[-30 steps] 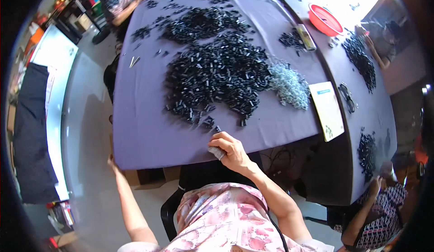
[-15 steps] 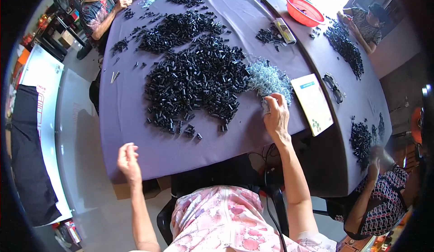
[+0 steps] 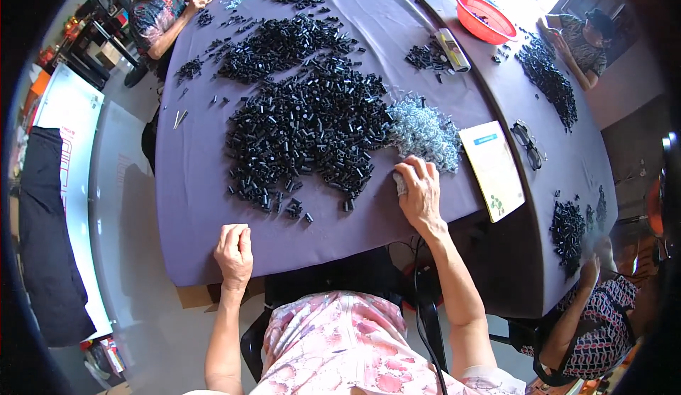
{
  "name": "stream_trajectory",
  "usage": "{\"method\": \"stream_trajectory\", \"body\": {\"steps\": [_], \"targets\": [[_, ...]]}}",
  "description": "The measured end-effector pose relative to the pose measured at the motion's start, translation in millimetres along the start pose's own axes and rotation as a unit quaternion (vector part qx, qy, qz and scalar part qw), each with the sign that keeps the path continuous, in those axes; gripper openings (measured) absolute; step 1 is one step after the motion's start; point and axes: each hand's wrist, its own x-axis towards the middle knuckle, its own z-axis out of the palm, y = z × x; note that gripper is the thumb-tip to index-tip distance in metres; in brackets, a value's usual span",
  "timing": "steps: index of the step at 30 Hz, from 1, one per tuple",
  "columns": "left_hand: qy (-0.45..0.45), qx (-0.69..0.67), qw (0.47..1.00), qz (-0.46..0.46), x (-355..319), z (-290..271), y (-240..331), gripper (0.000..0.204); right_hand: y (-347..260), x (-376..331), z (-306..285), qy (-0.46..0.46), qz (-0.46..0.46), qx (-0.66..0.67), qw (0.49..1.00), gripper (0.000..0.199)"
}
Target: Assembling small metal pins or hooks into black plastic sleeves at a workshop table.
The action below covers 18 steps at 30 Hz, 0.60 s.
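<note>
My left hand (image 3: pixel 234 254) is closed above the table's near edge, fingers curled in; whatever it holds, if anything, is hidden. Just below a heap of small clear plastic pieces (image 3: pixel 424 134), my right hand (image 3: pixel 421 195) is closed, with its fingers bent down toward the cloth. Something greyish-white (image 3: pixel 400 184) shows at its thumb side, too unclear to name. Between and beyond my hands spreads a large pile of short black plastic tubes (image 3: pixel 305 129), with a few loose ones at its near edge.
A notebook (image 3: pixel 491 171) lies right of the clear pieces, with eyeglasses (image 3: pixel 526 145) beyond it. Further off are a yellow-and-white package (image 3: pixel 452 50) and a red basket (image 3: pixel 486 18). Co-workers sit at far left (image 3: pixel 159 15), far right (image 3: pixel 583 46) and near right (image 3: pixel 596 324).
My left hand has moved right and its fingers have curled shut. The right hand has drawn back slightly toward me and left, away from the clear pieces.
</note>
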Motion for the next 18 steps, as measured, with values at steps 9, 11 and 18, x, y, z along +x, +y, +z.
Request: {"method": "stream_trajectory", "body": {"steps": [9, 11, 18], "targets": [[-0.01, 0.063, 0.998, 0.026, -1, 2, 2, 0.005, 9, -10, -19, 0.015, 0.008, 0.065, 0.998, 0.051], [-0.008, 0.068, 0.997, 0.022, -1, 3, 3, 0.005, 22, -13, -23, 0.031, 0.025, 0.087, 0.995, 0.05], [-0.009, 0.089, 0.996, 0.021, 1, 6, 3, 0.006, 6, -28, -41, 0.002, 0.014, 0.115, 0.993, 0.034]]}}
